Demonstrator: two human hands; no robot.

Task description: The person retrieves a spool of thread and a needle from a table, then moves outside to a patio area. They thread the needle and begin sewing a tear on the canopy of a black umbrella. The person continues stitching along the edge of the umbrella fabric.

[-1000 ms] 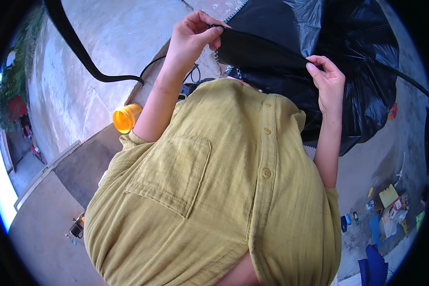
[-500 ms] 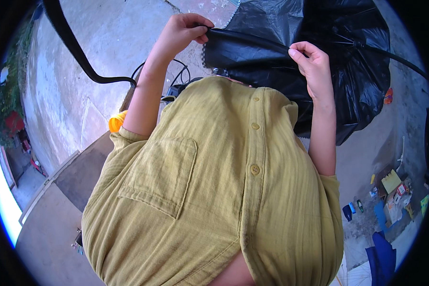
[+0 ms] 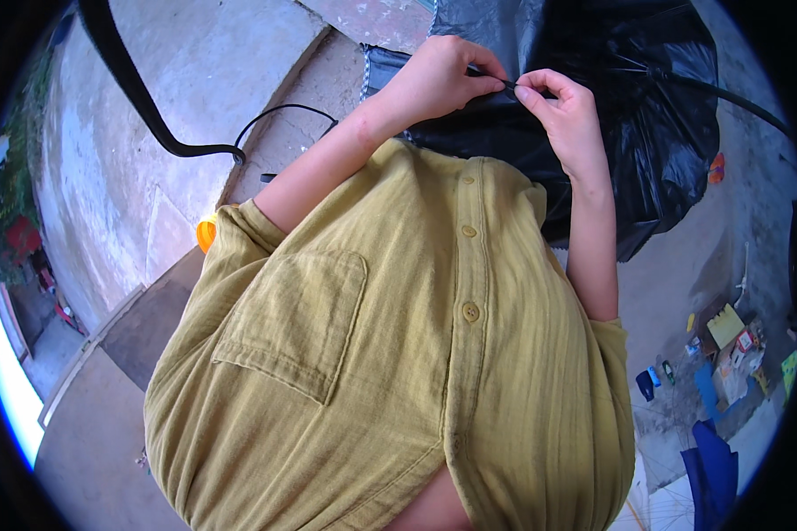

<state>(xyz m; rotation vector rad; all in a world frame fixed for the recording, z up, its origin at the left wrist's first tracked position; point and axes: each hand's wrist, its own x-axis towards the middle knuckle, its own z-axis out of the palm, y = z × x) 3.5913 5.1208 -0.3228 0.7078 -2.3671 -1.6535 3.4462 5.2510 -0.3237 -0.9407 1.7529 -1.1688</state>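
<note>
A large black umbrella canopy (image 3: 629,168) of thin, glossy fabric spreads in front of me, its folds fanning out from a hub where a dark shaft (image 3: 735,102) joins at the right. My left hand (image 3: 447,84) pinches a narrow dark bit of the canopy between thumb and fingers. Almost touching it, my right hand (image 3: 565,115) closes thumb and forefinger on the same bit. The fingertips hide exactly what lies between them. A pale, stitched-looking trim edges the canopy beside my left hand.
A black strap (image 3: 137,88) hangs at the upper left, with a thin black cable (image 3: 283,108) beside it. An orange object (image 3: 206,234) sits by my left elbow. Small items and papers (image 3: 731,354) lie on the floor at right, near a dark blue cloth (image 3: 710,469).
My left hand has moved right along the canopy, up against my right hand. The stretch of edge held taut between them has gathered in. My right hand has shifted slightly left.
</note>
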